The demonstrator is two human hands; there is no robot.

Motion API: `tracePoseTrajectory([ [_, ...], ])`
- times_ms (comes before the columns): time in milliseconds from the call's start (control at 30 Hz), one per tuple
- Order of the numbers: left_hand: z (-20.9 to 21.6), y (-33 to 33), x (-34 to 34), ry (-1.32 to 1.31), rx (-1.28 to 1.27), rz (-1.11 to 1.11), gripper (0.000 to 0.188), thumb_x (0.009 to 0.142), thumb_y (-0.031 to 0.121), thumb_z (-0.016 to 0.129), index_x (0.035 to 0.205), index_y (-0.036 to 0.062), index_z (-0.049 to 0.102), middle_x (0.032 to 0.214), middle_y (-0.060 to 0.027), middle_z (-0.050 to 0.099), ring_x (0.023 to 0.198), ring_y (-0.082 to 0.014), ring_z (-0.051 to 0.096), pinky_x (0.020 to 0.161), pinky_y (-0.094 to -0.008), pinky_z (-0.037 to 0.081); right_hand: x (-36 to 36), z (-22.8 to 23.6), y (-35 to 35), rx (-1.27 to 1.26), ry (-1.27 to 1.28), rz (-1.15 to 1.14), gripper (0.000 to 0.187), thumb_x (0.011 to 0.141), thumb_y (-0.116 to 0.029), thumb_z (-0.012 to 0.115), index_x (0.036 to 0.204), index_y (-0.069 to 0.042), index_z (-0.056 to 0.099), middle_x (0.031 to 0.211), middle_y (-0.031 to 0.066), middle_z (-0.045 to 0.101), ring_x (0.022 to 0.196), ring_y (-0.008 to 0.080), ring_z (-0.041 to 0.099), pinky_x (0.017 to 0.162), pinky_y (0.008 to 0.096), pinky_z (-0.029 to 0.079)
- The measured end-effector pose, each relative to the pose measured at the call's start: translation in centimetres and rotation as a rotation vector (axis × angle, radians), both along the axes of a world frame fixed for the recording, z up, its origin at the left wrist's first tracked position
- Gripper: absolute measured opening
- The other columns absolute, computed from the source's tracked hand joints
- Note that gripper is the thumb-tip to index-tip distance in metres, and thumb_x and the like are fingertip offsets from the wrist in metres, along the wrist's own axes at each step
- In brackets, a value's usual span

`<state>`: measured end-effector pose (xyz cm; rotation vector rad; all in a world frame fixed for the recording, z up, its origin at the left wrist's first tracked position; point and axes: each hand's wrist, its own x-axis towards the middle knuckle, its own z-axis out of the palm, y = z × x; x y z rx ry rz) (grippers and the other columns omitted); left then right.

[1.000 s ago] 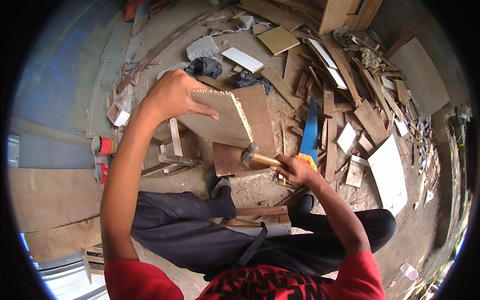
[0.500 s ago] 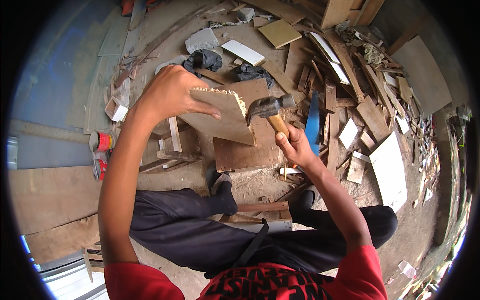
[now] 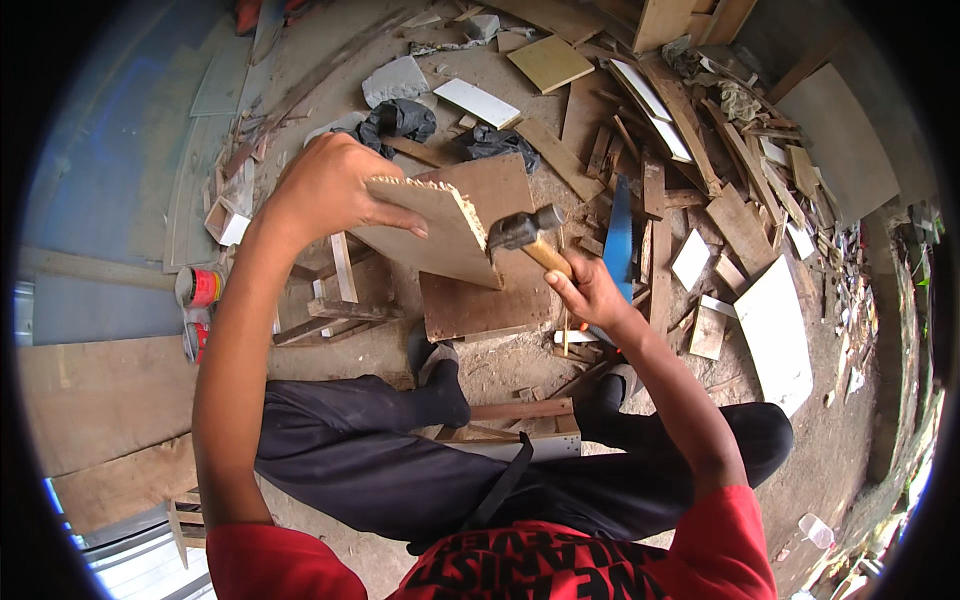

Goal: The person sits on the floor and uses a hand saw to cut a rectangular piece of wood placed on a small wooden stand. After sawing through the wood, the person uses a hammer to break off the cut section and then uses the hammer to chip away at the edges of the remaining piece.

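Note:
My left hand grips a particle board panel from its far left side, thumb on the near face. Rough, crumbly edges run along the panel's top and right side. My right hand is wrapped round the wooden handle of a claw hammer. The hammer's claw is at the panel's ragged right edge, and its striking face points up and to the right. Beneath the panel lies a brown wooden board, partly covered by it.
A blue saw lies just beyond my right hand. Scrap wood and a white board cover the right side. Black plastic and a pale stone block lie farther off. Red cans stand at left.
The hammer's claw has come down and in against the panel's right edge, its head tipping slightly. The left hand keeps its grip, and the whole view has shifted a little.

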<state>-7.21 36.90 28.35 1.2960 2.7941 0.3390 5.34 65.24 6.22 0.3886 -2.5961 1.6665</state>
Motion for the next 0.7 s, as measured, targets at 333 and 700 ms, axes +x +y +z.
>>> tracePoseTrajectory([
  [333, -0.4, -0.3, -0.5, 0.020, 0.010, -0.024, 0.043, 0.061, 0.043, 0.091, 0.074, 0.0050, 0.076, 0.064, -0.0145, 0.066, 0.061, -0.0357, 0.062, 0.060, -0.0382, 0.051, 0.4, 0.6, -0.1, 0.064, 0.028, -0.034, 0.037, 0.099, -0.036, 0.063, 0.088, -0.002, 0.056, 0.060, 0.0194, 0.055, 0.058, 0.0403, 0.061, 0.054, 0.0433, 0.047],
  [700, -0.5, -0.1, -0.1, 0.054, 0.032, -0.038, 0.046, 0.061, 0.045, 0.091, 0.072, 0.0039, 0.075, 0.062, -0.0148, 0.064, 0.059, -0.0365, 0.060, 0.060, -0.0389, 0.050, 1.8, -0.4, 0.7, 0.178, -0.021, -0.010, 0.036, 0.098, -0.038, 0.063, 0.095, -0.003, 0.056, 0.059, 0.0202, 0.058, 0.061, 0.0429, 0.064, 0.056, 0.0481, 0.049],
])
